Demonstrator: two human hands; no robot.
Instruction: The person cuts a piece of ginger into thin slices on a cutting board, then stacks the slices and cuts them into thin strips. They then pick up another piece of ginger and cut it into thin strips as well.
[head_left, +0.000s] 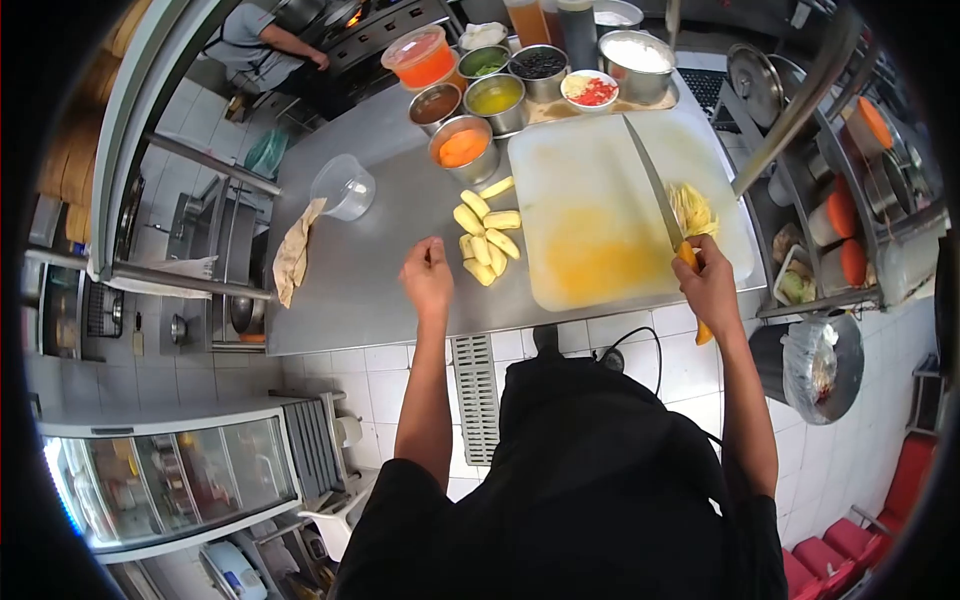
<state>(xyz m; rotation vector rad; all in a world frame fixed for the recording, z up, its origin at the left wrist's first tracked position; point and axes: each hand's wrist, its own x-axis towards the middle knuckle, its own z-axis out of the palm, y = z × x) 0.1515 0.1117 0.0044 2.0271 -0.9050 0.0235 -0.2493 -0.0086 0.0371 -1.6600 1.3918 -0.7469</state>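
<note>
Between cuts: right hand [708, 285] grips knife [652, 185] by cut strips [692, 210]; left hand [428, 278], loosely curled and empty, likely must fetch yellow pieces [486, 243] at 2 o'clock.

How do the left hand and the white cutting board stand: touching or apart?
Apart. The head view shows the left hand over the steel table, with yellow pieces lying between it and the cutting board.
</note>
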